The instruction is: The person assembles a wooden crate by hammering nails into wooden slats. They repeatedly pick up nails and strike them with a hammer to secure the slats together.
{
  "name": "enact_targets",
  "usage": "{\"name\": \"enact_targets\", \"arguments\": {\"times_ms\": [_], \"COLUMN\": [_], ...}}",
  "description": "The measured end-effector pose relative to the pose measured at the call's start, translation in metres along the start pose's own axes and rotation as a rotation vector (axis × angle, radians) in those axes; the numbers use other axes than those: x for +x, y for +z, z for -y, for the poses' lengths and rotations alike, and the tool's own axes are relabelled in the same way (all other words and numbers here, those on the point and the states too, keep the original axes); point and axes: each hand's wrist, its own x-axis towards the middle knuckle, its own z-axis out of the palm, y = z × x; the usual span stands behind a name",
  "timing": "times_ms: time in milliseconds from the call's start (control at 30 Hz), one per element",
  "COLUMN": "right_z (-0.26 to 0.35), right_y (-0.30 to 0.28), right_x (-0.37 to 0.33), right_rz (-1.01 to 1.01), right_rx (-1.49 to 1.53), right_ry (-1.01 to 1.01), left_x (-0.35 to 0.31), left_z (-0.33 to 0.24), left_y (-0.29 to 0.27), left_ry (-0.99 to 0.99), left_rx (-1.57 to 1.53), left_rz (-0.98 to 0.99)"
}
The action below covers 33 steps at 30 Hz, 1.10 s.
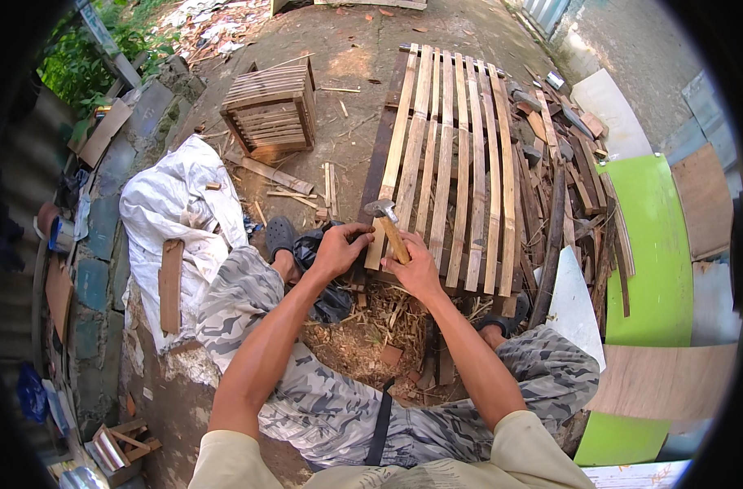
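A hammer (394, 238) with a metal head and wooden handle is gripped in my right hand (415, 267). Its head is over the near left corner of a slatted wooden panel (445, 147), made of pale strips laid lengthwise over darker crosspieces. Beside that corner, my left hand (340, 249) has thumb and fingers pinched together at the edge of the leftmost strip. Whatever sits between those fingertips is too small to tell.
A slatted wooden crate (271, 110) stands at the far left. A white sack (180, 204) with a wood piece on it lies left of my leg. Scrap wood (583, 163) is piled along the panel's right, by a green sheet (650, 244). Shavings (371, 334) cover the ground between my legs.
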Motion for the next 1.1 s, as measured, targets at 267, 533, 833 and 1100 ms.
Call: {"name": "enact_targets", "arguments": {"times_ms": [267, 533, 833, 1100], "right_z": [0.003, -0.005, -0.006, -0.002], "right_y": [0.0, 0.002, 0.002, -0.003], "right_x": [0.0, -0.002, -0.003, -0.002], "right_rz": [-0.039, -0.038, -0.059, -0.031], "right_rx": [0.062, 0.006, 0.013, 0.047], "right_ry": [-0.002, 0.014, 0.048, 0.053], "left_x": [-0.006, -0.026, -0.038, -0.029], "left_z": [0.0, -0.012, -0.012, 0.016], "left_y": [-0.018, -0.043, -0.057, -0.053], "left_ry": [-0.032, -0.058, -0.093, -0.165], "left_rx": [-0.383, -0.48, -0.47, -0.483], "left_rz": [0.129, 0.179, 0.162, -0.084]}}
